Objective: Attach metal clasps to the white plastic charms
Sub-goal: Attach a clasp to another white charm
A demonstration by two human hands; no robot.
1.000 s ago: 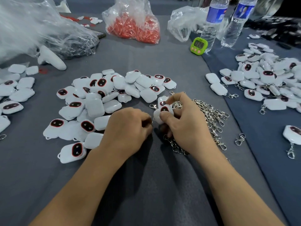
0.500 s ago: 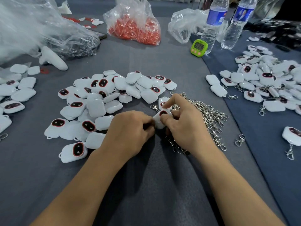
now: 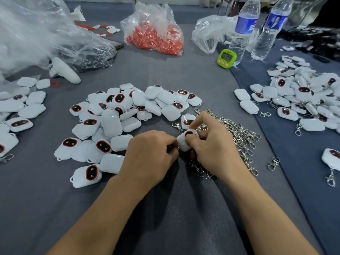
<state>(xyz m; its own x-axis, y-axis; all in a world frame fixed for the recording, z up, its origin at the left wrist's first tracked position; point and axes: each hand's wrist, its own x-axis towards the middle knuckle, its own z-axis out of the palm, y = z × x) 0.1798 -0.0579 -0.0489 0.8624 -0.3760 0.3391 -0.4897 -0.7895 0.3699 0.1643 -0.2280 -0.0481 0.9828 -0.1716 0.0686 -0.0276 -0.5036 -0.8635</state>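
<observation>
I judge the task partly done. I count one heap of finished charms (image 3: pixel 301 100), clasps fitted, at the right edge of the tabletop (image 3: pixel 165 208). Several dozen bare charms (image 3: pixel 114 122) wait in one pile at centre, too overlapped for an exact count. One heap of loose clasps (image 3: pixel 241 137) lies under the right hand (image 3: pixel 211 150), which pinches one charm (image 3: pixel 184 142) between thumb and fingers. The left hand (image 3: pixel 150 153) curls against that charm's corner; I cannot tell what it holds. Also present: two bottles (image 3: pixel 242 28), one timer (image 3: pixel 226 57).

surface: grey cloth table (image 3: pixel 165 74) | on it: charm heap (image 3: pixel 110 124), clasp pile (image 3: pixel 239 133), bottles (image 3: pixel 241 34), green timer (image 3: pixel 226 57)
</observation>
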